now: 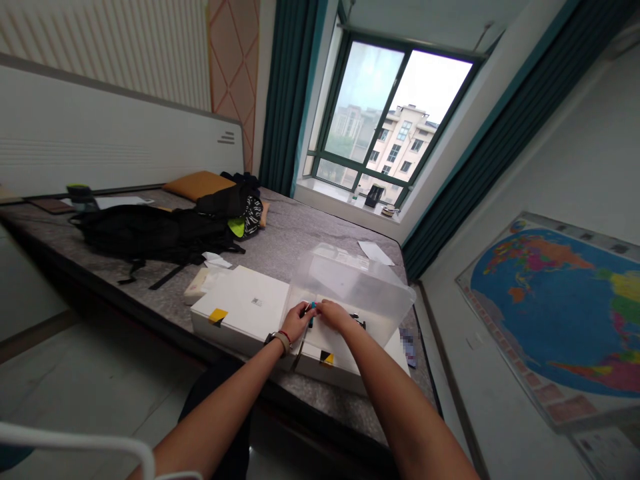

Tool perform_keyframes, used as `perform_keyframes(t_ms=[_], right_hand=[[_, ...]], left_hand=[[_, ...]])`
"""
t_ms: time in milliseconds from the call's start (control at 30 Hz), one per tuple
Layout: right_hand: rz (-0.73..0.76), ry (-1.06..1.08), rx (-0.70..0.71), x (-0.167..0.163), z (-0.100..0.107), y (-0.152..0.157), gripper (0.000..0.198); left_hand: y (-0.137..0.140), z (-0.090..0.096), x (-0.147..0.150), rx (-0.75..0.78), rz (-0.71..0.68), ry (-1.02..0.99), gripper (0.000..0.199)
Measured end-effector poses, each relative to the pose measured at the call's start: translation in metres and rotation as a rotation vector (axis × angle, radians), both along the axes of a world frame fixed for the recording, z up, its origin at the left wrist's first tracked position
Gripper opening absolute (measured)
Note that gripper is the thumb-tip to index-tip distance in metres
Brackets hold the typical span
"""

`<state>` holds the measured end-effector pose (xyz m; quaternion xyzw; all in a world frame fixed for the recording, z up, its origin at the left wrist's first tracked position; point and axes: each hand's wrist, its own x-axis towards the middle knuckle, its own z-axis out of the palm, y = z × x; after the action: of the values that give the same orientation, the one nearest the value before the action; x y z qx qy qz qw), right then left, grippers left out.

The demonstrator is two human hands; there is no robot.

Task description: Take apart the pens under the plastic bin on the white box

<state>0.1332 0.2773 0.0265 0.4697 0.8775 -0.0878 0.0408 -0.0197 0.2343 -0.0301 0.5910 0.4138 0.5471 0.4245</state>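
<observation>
Close together over the near side of a clear plastic box (pixel 350 283), my left hand (pixel 295 323) and my right hand (pixel 334 313) meet at a small blue-and-black item (pixel 313 305). Its kind is too small to make out. The fingers of both hands are closed on it, the left from one side and the right from the other. Beyond my right wrist lie several small dark pieces (pixel 359 321), partly hidden by the arm. The plastic box, with its raised translucent wall or lid, rests on a white carton (pixel 335 375). A watch and a red band circle my left wrist.
Left of the plastic box stands another white carton (pixel 245 297) with a yellow-and-black sticker. A black backpack (pixel 145 230), a tan cushion (pixel 197 185) and a white sheet (pixel 375 253) lie on the grey mattress (pixel 285 220). A wall with a map (pixel 560 300) bounds the right side.
</observation>
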Motion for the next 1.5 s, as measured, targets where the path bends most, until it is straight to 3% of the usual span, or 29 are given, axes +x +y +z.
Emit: perform_keyframes(t_ms=[467, 667, 933, 1500], right_hand=[[-0.105, -0.006, -0.008, 0.008, 0.007, 0.006, 0.013], [-0.048, -0.039, 0.026, 0.005, 0.005, 0.007, 0.018], [-0.195, -0.049, 0.057, 0.013, 0.004, 0.003, 0.016], [-0.072, -0.053, 0.046, 0.0, 0.003, -0.002, 0.017]], left_hand=[[0.0, -0.002, 0.0, -0.017, 0.037, 0.021, 0.028], [0.002, -0.005, -0.001, -0.015, 0.04, 0.038, 0.029], [0.001, -0.005, 0.0, -0.019, 0.031, 0.029, 0.03], [0.0, -0.003, -0.001, 0.011, 0.038, 0.035, 0.027]])
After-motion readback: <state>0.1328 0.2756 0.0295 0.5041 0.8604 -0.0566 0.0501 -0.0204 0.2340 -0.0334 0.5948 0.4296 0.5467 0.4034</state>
